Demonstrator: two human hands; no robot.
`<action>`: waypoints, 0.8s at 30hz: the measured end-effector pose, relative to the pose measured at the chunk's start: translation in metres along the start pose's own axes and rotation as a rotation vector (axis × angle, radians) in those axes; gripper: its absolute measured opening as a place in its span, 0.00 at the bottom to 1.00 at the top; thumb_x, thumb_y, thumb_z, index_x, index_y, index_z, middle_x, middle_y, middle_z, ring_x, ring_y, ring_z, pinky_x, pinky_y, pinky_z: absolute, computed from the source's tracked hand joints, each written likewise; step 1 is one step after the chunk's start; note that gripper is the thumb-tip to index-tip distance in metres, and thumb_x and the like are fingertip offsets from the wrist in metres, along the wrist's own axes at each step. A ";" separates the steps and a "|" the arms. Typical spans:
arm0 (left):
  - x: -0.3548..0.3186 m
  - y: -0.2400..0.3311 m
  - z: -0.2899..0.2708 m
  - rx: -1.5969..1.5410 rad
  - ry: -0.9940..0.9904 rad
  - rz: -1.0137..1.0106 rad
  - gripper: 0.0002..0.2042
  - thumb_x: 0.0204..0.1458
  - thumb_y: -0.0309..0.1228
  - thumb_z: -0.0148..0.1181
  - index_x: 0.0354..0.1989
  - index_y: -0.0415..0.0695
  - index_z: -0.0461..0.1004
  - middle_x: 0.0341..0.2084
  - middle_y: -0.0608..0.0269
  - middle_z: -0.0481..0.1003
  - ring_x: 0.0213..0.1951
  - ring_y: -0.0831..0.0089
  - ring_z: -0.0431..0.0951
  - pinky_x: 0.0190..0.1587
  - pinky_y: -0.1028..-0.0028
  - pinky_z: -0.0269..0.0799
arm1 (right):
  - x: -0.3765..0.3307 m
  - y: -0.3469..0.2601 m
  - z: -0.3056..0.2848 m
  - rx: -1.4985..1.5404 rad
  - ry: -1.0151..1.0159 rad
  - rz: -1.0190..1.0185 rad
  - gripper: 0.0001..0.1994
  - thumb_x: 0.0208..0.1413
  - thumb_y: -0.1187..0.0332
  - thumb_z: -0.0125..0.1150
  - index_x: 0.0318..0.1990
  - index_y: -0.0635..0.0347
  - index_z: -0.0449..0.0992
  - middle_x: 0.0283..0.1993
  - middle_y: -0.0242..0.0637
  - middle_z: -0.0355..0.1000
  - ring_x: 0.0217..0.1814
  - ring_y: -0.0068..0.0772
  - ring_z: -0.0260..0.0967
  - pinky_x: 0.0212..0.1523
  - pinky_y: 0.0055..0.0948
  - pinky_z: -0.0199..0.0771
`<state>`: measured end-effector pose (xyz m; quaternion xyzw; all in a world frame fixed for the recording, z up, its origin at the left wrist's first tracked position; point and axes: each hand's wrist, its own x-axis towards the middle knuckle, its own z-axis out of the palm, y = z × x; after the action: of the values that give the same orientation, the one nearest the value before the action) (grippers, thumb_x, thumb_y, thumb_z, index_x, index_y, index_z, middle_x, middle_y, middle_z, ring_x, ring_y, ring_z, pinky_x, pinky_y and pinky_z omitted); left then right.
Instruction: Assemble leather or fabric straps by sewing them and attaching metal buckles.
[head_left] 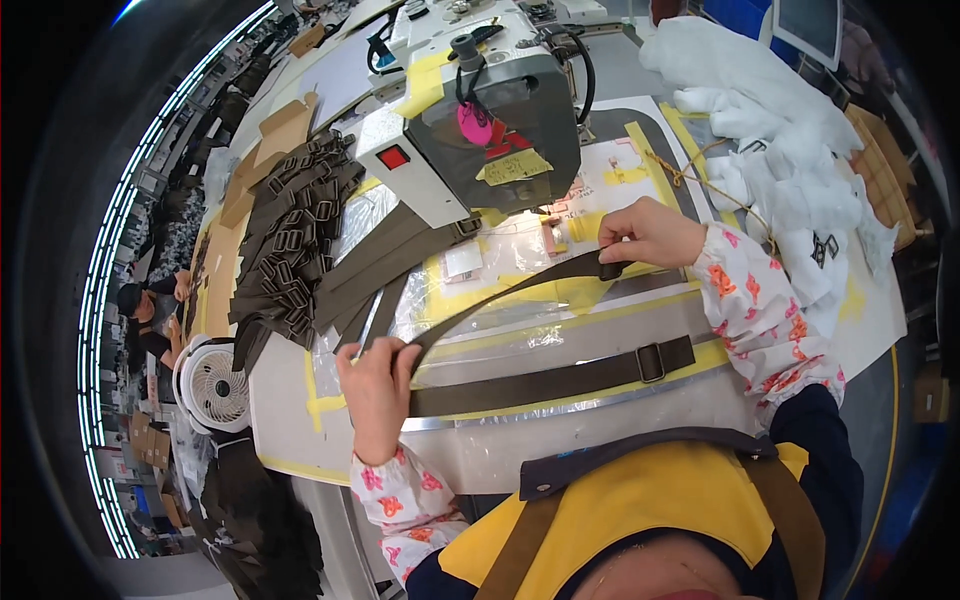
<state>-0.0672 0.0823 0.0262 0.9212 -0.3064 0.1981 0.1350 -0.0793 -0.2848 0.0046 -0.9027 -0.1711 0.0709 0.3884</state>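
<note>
A: Head view. What do the hands hold?

B: The left hand [378,385] pinches one end of an olive webbing strap [500,296]; the right hand [648,232] grips its far end, centre frame, below the sewing machine [480,120].

A: Progress?

B: Judged midway: one strap with buckle [560,377] lies on the worktop [480,440]; a pile of straps [295,235], upper left, lies beside the machine.

Both forearms wear white sleeve covers printed with pink and orange flowers [757,312] — elastic-gathered at wrist and elbow. Dark navy top [826,440] beneath. Yellow apron bib [640,510] with dark navy top edge and olive-brown straps [517,555] — bare hands, no gloves.
</note>
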 end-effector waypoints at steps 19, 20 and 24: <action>0.091 -0.046 0.082 0.034 -0.102 0.191 0.30 0.41 0.41 0.61 0.56 0.50 0.60 0.56 0.46 0.56 0.56 0.50 0.56 0.55 0.53 0.52 | 0.037 0.008 0.049 0.113 0.013 -0.049 0.17 0.44 0.65 0.61 0.42 0.60 0.70 0.32 0.39 0.69 0.31 0.33 0.68 0.30 0.29 0.69; 0.097 -0.054 0.102 0.076 -0.175 0.134 0.30 0.44 0.46 0.58 0.58 0.57 0.58 0.59 0.47 0.51 0.59 0.49 0.53 0.56 0.46 0.47 | 0.037 -0.001 0.052 -0.046 0.033 -0.161 0.20 0.41 0.62 0.63 0.44 0.57 0.69 0.36 0.42 0.69 0.36 0.39 0.69 0.35 0.33 0.70; 0.112 -0.083 0.143 0.137 -0.263 -0.070 0.28 0.48 0.49 0.51 0.60 0.67 0.54 0.61 0.51 0.48 0.61 0.51 0.50 0.55 0.39 0.43 | 0.030 -0.006 0.071 -0.256 0.079 -0.143 0.24 0.39 0.61 0.63 0.47 0.55 0.66 0.39 0.44 0.65 0.38 0.45 0.68 0.38 0.36 0.69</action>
<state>0.1062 0.0365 -0.0606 0.9564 -0.2751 0.0912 0.0372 -0.0711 -0.2217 -0.0394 -0.9324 -0.2273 -0.0151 0.2805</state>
